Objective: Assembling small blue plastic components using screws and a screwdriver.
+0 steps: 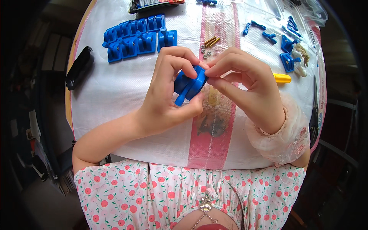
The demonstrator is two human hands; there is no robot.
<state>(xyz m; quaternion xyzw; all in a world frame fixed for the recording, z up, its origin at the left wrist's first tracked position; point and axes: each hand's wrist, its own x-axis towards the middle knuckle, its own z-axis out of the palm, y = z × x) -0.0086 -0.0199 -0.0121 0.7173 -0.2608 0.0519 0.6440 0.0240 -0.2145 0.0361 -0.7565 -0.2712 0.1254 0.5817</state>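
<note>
Over the middle of the table, my left hand [163, 94] is closed around a blue plastic bracket with a lever [196, 86]. The lever's rounded end points down and toward me. At the bracket's right side, the thumb and fingertips of my right hand [249, 76] are pinched together; whatever they hold is hidden. Just beyond my hands lie a few brass-coloured screws [211, 41] and several small nuts [204, 52]. Farther left, several similar blue brackets with levers [140, 38] stand packed in two rows.
Loose blue levers [269, 37] and two blue brackets [287, 62] lie at the far right. A yellow handle [282, 78] shows beside my right wrist. At the left edge rests a black case [79, 68]. A dark tray [155, 5] and clear plastic packaging [312, 11] are at the back.
</note>
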